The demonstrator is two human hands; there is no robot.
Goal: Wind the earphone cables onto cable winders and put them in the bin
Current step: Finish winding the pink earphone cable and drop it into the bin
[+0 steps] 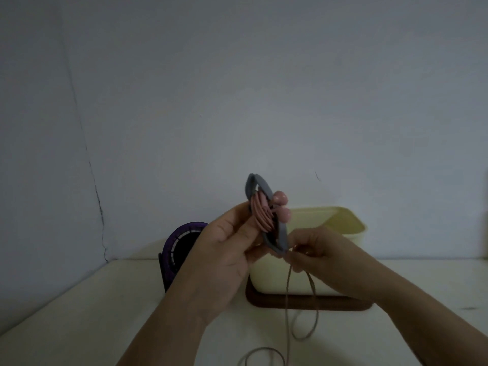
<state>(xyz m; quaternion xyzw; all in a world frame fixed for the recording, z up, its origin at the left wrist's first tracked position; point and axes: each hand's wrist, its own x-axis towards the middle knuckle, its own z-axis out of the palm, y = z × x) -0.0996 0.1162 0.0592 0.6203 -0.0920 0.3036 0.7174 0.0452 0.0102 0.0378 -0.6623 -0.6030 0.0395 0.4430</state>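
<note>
The left hand (227, 249) gripped the grey winder (266, 207), raised before the bin (343, 233); the right hand (314, 249) pinched the pink cable (289, 299) at its lower end. The slack trailing onto the worktop (79, 313) could probably snag, loosening the wraps.

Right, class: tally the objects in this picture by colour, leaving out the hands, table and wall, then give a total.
Grey: 1, the cable winder
Pink: 1, the earphone cable
Cream: 1, the bin
Brown: 1, the tray
Purple: 1, the round object
Total: 5
</note>
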